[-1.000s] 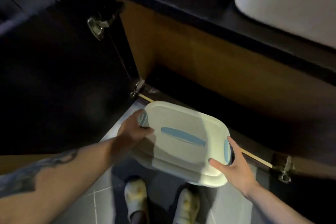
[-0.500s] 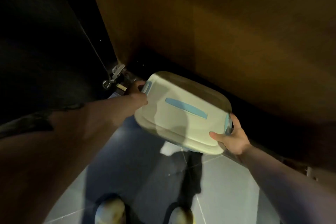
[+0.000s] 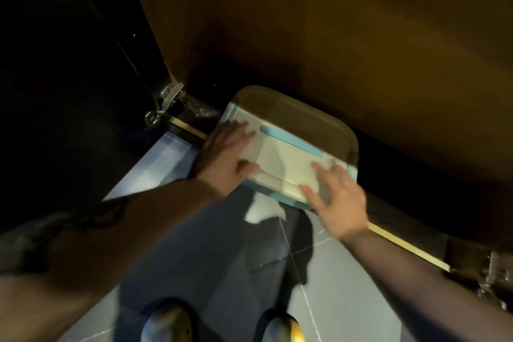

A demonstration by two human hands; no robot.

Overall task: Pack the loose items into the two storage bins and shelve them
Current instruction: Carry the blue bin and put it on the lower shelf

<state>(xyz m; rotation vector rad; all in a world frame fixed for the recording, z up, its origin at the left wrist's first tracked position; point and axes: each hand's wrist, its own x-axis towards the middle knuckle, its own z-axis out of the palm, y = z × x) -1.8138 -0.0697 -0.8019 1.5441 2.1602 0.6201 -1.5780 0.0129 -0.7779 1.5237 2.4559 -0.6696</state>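
Note:
A white storage bin (image 3: 288,130) with a pale blue handle strip and blue side clips lies partly inside the low cabinet, its far half in shadow under the wooden front. My left hand (image 3: 226,157) lies flat on the lid's near left corner with fingers spread. My right hand (image 3: 337,197) rests with straight fingers on the lid's near right edge. Neither hand grips the clips. The bin's contents are hidden by the lid.
The open cabinet door (image 3: 69,78) stands dark at the left, with a metal hinge (image 3: 163,104) at its foot. A brass sill strip (image 3: 408,248) runs along the cabinet floor edge. Grey floor tiles (image 3: 211,258) and my two shoes lie below.
The bin went from being carried by its side clips to lying on the cabinet floor. Both hands left the clips and now lie flat on the lid's near edge.

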